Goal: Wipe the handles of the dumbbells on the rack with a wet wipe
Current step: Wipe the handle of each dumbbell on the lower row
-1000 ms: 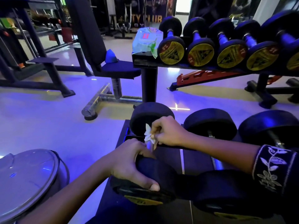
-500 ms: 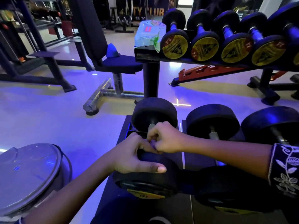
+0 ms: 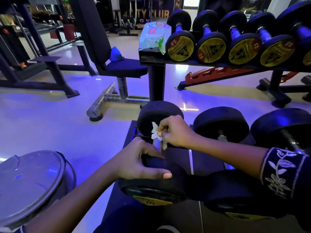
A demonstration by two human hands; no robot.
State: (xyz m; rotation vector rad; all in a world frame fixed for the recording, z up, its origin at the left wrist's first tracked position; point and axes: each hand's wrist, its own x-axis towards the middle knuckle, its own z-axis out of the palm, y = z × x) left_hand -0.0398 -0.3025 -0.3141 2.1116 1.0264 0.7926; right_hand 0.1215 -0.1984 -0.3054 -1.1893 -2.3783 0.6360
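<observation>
A black dumbbell (image 3: 158, 115) marked 10 lies leftmost on the lower rack (image 3: 178, 157). My left hand (image 3: 139, 161) grips its near head, thumb stretched across the top. My right hand (image 3: 175, 132) pinches a crumpled white wet wipe (image 3: 155, 132) against the far end of the shiny metal handle (image 3: 158, 144). Two more large dumbbells (image 3: 220, 123) lie to the right on the same rack. A row of small 2.5 dumbbells (image 3: 180, 46) with yellow end labels sits on the upper rack.
A pack of wet wipes (image 3: 154, 37) stands at the left end of the upper rack. A round grey lidded bin (image 3: 28, 182) sits on the floor at lower left. A padded bench (image 3: 117, 64) and other gym machines stand behind on the glossy floor.
My right hand slid along the handle toward my left hand, hiding the wipe, then moved back to the far end, where the wipe shows again. My left hand kept its hold.
</observation>
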